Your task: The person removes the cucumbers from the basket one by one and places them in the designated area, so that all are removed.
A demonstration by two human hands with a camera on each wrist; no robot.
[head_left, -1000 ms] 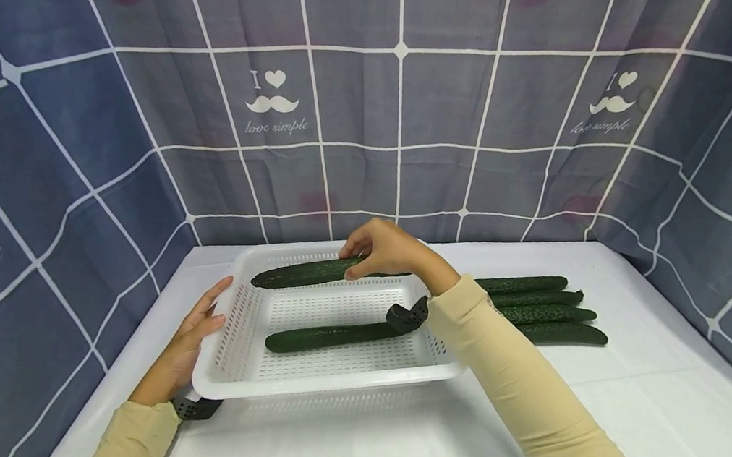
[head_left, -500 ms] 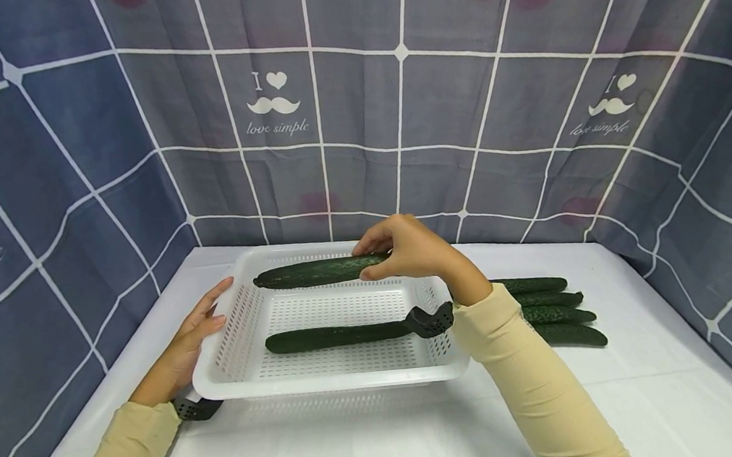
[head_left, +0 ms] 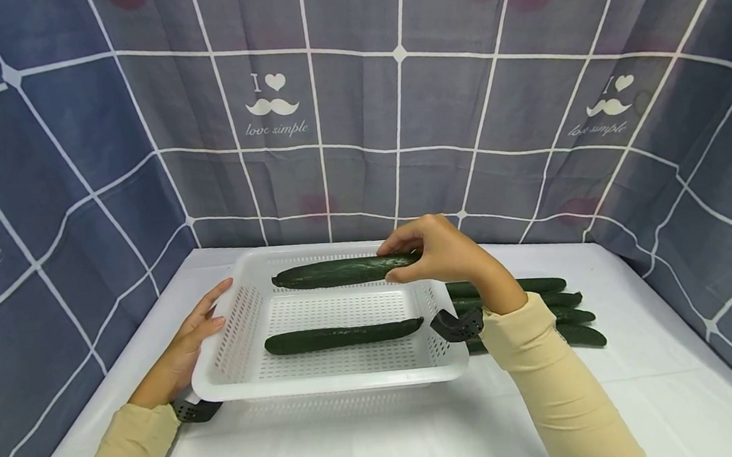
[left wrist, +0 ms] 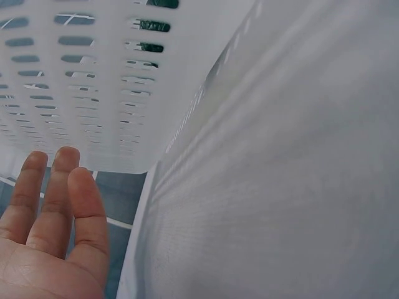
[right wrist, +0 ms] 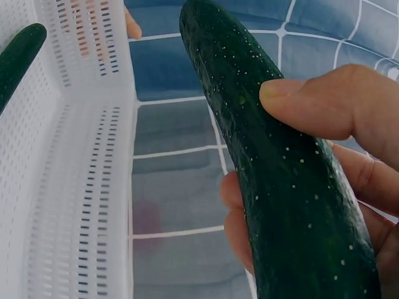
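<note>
My right hand (head_left: 443, 254) grips a dark green cucumber (head_left: 334, 273) near its right end, thumb on one side and fingers on the other. That cucumber is held level over the far side of a white perforated basket (head_left: 327, 383); in the right wrist view it is apart from the basket wall. A second cucumber (head_left: 343, 336) lies inside the basket. At the basket's left end is my left hand (head_left: 183, 350), its fingers extended against the outer side. The left wrist view shows those fingers (left wrist: 50, 205) nearly straight beside the slotted wall.
Several more cucumbers (head_left: 564, 298) lie side by side on the white table (head_left: 653, 377) right of the basket, partly hidden by my right arm. A grey checked curtain (head_left: 356, 113) encloses the back and sides.
My right hand has moved to the right, and the cucumber it holds has shifted right as well. The right end of the cucumber in the basket is now uncovered. My left hand stays put.
</note>
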